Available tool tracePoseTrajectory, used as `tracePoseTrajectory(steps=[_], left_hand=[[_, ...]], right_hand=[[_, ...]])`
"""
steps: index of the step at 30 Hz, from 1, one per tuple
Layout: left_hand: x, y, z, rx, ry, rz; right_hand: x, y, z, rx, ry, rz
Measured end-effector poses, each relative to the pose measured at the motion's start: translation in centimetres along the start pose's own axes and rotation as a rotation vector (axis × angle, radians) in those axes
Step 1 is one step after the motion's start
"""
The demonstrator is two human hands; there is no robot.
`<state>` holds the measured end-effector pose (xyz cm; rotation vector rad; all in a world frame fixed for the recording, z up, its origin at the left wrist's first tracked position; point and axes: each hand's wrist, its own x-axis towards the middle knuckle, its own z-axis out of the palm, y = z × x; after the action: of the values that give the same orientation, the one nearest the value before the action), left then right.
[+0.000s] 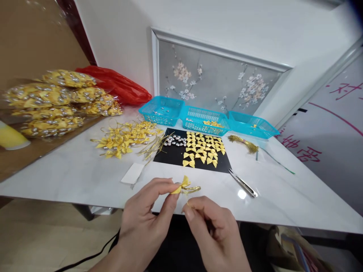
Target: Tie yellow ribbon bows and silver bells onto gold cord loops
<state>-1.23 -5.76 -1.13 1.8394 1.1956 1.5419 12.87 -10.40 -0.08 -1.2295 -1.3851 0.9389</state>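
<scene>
Between thumb and forefinger my left hand (150, 211) pinches a yellow ribbon bow (184, 183) just over the table's front edge. A loop of gold twist tie (193, 189) sticks out to the right of the bow. My right hand (211, 226) is closed in a pinch on a thin yellow end of the tie, just below the bow. Beyond the hands lies a black mat (170, 156) with rows of yellow bows (200, 154) and a cluster of silver beads (176, 140). Loose gold ties (151, 147) overlap its left edge.
Finished-looking bows with beads (124, 138) are heaped left of the mat. Small scissors (242, 183) and a tie bundle (244, 143) lie right. Blue baskets (205, 120) line the back. Bagged bows (51, 98) and a red bag (116, 85) are far left; a white card (132, 173) is nearer.
</scene>
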Motion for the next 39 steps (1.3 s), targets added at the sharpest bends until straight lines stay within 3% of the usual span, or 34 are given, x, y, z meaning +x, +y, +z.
tracePoseTrajectory(steps=[7, 10, 12, 15, 17, 19, 22, 28, 39], left_hand=[[0.3, 0.6, 0.0, 0.113, 0.056, 0.168], [0.3, 0.7, 0.0, 0.083, 0.06, 0.15], [0.5, 0.7, 0.0, -0.016, 0.03, 0.018], [1.0, 1.0, 0.1, -0.346, -0.135, -0.386], [1.3, 1.3, 0.2, -0.573, -0.221, -0.626], [1.5, 1.5, 0.2, -0.715, -0.245, -0.756], [1.5, 1.7, 0.3, -0.829, -0.255, -0.829], [1.4, 2.0, 0.1, -0.969, -0.287, -0.867], [1.3, 2.1, -0.2, -1.063, -0.322, -0.956]], right_hand=[[0.2, 0.1, 0.1, -0.05, -0.018, -0.131], [0.4, 0.2, 0.3, -0.091, -0.009, -0.218], [0.4, 0.4, 0.5, -0.174, 0.026, -0.329], [0.3, 0.4, 0.6, -0.321, 0.141, -0.567], [0.3, 0.3, 0.3, -0.379, 0.234, -0.642], [0.4, 0.1, -0.2, -0.405, 0.295, -0.638], [0.8, -0.1, -1.0, -0.384, 0.309, -0.61], [1.6, 0.1, -1.0, -0.409, 0.28, -0.586], [1.7, 0.2, -1.4, -0.281, 0.13, -0.341]])
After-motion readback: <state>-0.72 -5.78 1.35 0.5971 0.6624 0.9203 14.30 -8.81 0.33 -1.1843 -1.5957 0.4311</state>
